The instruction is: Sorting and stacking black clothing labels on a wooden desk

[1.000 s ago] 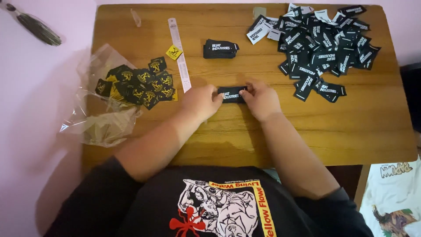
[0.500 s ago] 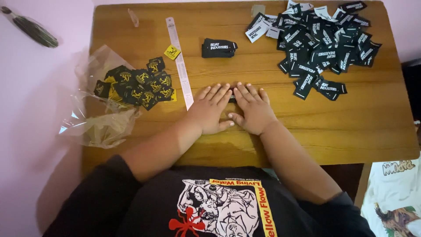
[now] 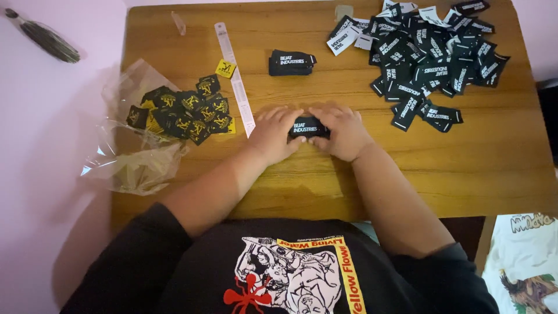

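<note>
Black woven label [image 3: 308, 126]: lies flat on table [image 3: 494, 168], pinched between your left hand [image 3: 273, 135] and right hand [image 3: 344, 132].

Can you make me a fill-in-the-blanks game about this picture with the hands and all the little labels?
1. Both hands, left hand and right hand, press one small ____ label.
2. The table is made of ____.
3. The big loose pile of labels lies on the person's ____ side.
4. The clear plastic bag lies at the table's ____ edge.

Missing words: black; wood; right; left
</note>
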